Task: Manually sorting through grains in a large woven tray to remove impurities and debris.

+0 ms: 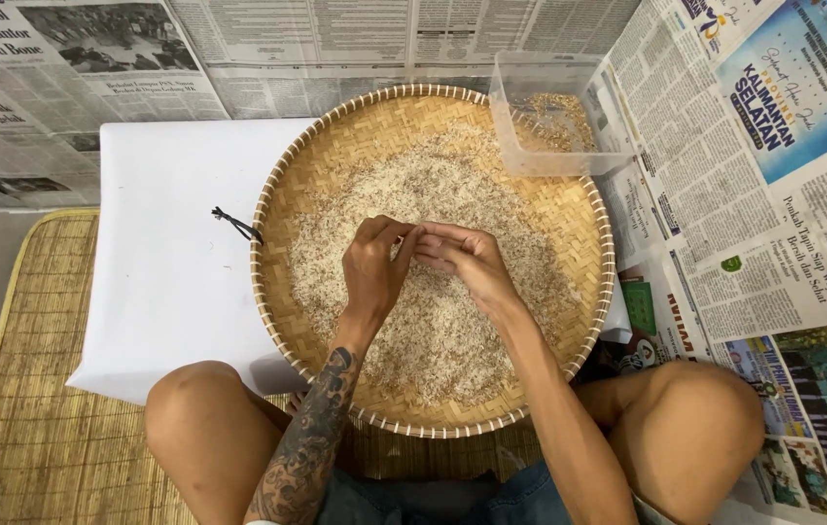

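Your left hand (371,267) and right hand (462,261) meet fingertip to fingertip, pinched over the rice (433,331) spread in the woven bamboo tray (335,146). What they pinch I cannot tell. Keep picks small and low over the grain.

So the big round tray (583,209) in the middle of the frame is woven bamboo, tan and matt, with a pale lashed rim. The heap of whitish rice (433,331) in it looks dry and grainy. At the upper right sits a clear plastic tub (545,156), smooth and a bit glossy. Under the tray there's a plain white sheet (170,262), smooth and matt, could be paper or cloth. Printed newspaper (773,233) covers the top and right, thin matt paper. Lower left is a woven straw mat (34,389), rough and ribbed.
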